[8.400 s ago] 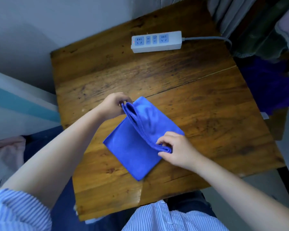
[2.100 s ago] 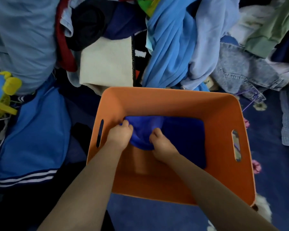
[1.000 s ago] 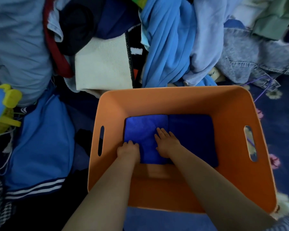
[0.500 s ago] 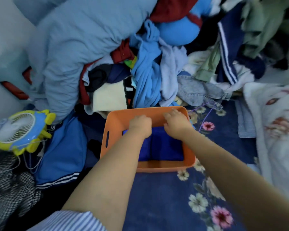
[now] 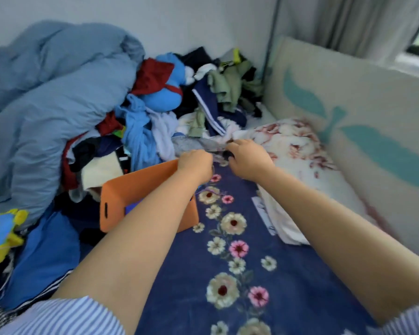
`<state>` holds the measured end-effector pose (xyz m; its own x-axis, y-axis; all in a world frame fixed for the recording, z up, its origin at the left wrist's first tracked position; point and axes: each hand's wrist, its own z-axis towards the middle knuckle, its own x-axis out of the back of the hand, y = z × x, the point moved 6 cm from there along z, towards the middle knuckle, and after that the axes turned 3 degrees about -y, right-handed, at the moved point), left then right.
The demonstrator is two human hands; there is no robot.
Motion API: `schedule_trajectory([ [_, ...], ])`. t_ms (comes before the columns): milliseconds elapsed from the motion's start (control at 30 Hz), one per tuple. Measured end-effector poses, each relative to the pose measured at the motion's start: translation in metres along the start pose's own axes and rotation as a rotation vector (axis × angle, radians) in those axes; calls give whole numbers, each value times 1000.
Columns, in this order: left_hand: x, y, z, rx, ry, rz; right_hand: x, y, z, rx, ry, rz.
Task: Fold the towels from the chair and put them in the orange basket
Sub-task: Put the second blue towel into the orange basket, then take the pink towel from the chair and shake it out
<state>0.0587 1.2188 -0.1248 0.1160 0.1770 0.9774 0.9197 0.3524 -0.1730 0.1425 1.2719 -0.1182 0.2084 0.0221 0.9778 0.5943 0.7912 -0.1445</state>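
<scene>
Left hand (image 5: 196,165): raised over the far corner of the orange basket (image 5: 140,189), fingers curled in with nothing seen between them; whether it brushes the rim cannot be told through the motion blur.
Right hand (image 5: 248,160): lifted beside the left, above the floral bedsheet (image 5: 228,262), fingers loosely bent and holding nothing.
Orange basket: sits on the bed between the clothes pile (image 5: 155,122) and the bare run of sheet, within easy arm's reach, probably so folded pieces can be dropped in without stretching.
Blue towel (image 5: 132,207): lies inside the basket; only a sliver shows past the left forearm, low against the wall, which suggests it lies flat on the bottom.
Chair: not in view, so any towels left to fold cannot be counted.
Surroundings: blue duvet (image 5: 58,97) heaped against the wall, floral pillow (image 5: 288,151) to the right, a small fan (image 5: 0,233) at the left edge.
Judgement: one towel is stored and both hands are free for the next.
</scene>
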Motion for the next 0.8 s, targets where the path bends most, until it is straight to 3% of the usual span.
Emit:
schedule_trajectory([
  [267, 8, 163, -143, -450, 107, 25, 58, 47, -258, -424, 110, -83],
  [433, -14, 275, -251, -721, 34, 41, 79, 60, -440, -726, 72, -144],
  [800, -5, 525, -545, -1327, 88, 95, 123, 36, -837, -1333, 175, -63],
])
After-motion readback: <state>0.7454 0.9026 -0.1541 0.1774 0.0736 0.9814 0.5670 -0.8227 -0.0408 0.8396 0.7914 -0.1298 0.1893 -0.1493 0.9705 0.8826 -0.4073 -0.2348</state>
